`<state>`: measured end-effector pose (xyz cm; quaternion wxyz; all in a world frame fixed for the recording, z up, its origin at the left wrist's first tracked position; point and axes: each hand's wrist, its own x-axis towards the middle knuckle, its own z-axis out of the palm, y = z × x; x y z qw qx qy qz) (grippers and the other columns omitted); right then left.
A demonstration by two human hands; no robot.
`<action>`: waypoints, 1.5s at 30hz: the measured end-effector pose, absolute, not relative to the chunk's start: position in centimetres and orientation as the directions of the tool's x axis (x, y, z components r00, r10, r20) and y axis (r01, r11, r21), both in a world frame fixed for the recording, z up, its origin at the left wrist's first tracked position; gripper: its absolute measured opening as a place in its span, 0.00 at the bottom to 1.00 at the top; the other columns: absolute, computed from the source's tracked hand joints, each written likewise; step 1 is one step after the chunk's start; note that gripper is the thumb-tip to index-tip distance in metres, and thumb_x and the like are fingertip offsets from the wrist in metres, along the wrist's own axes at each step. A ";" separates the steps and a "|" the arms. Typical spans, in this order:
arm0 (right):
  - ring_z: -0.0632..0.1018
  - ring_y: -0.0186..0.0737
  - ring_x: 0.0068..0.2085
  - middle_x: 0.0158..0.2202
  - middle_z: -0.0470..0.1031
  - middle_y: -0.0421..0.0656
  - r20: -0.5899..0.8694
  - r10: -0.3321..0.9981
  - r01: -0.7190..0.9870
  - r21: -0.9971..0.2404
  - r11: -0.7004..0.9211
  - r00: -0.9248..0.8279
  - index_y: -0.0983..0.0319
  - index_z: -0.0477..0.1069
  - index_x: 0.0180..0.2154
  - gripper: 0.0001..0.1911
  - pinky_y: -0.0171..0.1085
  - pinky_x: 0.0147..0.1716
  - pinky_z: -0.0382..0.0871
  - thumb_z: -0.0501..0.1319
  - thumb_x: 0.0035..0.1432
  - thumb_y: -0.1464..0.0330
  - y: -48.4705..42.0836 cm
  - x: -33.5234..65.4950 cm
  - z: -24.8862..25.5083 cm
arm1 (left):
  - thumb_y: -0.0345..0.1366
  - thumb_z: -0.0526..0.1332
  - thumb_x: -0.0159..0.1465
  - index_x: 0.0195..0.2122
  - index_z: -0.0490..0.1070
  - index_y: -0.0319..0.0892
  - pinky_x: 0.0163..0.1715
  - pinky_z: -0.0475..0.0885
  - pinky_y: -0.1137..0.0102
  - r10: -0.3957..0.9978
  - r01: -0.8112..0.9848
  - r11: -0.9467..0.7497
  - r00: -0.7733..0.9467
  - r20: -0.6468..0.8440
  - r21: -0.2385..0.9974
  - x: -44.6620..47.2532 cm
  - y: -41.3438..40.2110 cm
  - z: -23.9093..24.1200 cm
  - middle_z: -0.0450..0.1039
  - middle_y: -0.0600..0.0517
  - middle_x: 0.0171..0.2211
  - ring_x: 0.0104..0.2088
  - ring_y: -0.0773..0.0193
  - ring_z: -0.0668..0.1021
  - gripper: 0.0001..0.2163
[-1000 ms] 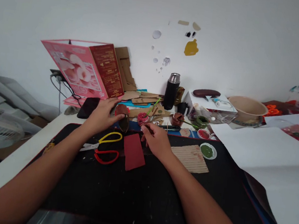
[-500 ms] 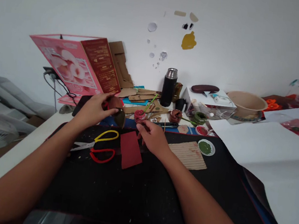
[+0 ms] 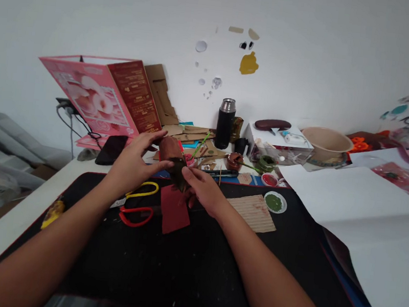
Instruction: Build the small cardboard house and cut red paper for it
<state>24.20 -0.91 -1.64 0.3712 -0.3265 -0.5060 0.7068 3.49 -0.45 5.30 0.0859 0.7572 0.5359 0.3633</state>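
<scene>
My left hand (image 3: 135,160) is closed around a rounded brown piece with a dark green lower part (image 3: 171,148). Its exact kind does not show. The fingers and thumb of my right hand (image 3: 205,190) pinch the dark green end, so both hands share it above the black mat (image 3: 140,264). Just below lies a dark red paper rectangle (image 3: 174,214). To its left are scissors with one yellow and one red handle (image 3: 150,216), their blades partly covered by my left forearm. Corrugated cardboard (image 3: 255,212) rests right of my right hand.
Paint jars (image 3: 233,162), a green paint dish (image 3: 275,202) and a red one (image 3: 270,179) line the mat's back edge. Behind stand a black flask (image 3: 225,126) and a pink box (image 3: 100,97). White paper (image 3: 357,235) covers the right side; a phone (image 3: 112,149) lies left.
My left hand has brought the brown and dark green piece right and down to my right hand, which now grips its green end. The camera view has shifted slightly.
</scene>
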 end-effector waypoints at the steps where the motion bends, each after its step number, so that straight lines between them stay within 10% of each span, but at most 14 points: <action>1: 0.80 0.35 0.21 0.30 0.78 0.40 -0.087 0.855 -0.197 -0.957 -0.215 -0.510 0.60 0.71 0.44 0.20 0.28 0.13 0.63 0.61 0.69 0.49 -0.9 24.2 -1.7 | 0.51 0.69 0.60 0.65 0.67 0.48 0.53 0.78 0.54 0.876 0.751 -0.408 0.161 0.455 0.520 3.6 -0.5 5.3 0.73 0.44 0.59 0.54 0.48 0.79 0.33; 45: 0.77 0.32 0.19 0.25 0.76 0.37 -0.067 0.900 -0.124 -0.983 -0.132 -0.430 0.61 0.74 0.40 0.16 0.28 0.12 0.64 0.64 0.67 0.54 -0.5 24.4 -2.3 | 0.43 0.75 0.54 0.64 0.69 0.46 0.58 0.74 0.53 0.998 0.114 0.012 -0.059 -0.006 0.993 5.2 -0.3 4.5 0.78 0.43 0.58 0.59 0.45 0.78 0.36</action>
